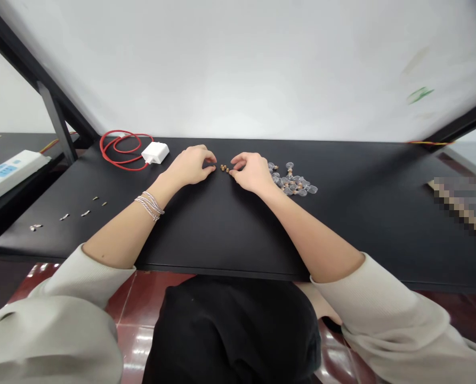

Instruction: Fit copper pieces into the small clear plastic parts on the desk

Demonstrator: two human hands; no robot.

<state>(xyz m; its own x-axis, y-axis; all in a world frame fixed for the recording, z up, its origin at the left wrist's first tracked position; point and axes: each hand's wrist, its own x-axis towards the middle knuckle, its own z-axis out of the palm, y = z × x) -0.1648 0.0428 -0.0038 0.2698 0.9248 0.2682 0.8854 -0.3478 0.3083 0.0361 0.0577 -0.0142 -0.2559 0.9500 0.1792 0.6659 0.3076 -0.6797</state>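
Observation:
Several small brown pieces (223, 168) lie on the black table (222, 224) between my two hands. My left hand (195, 164) is at their left, its thumb and fingertips bent toward each other around a tiny brown piece (214, 167). On their right is my right hand (251, 172), fingers curled, the fingertips at the nearest brown piece; whether it grips anything is too small to tell. Just beyond the right hand, a pile of clear plastic discs with brown parts (297, 184) touches or nearly touches its back edge.
A white charger (155, 152) with a coiled red cable (106, 154) sits at the back left. Small metallic pieces (86, 213) are scattered at the left. A white power strip (9, 173) lies far left, a pixelated board (461, 205) far right. A white panel (253, 69) rises behind.

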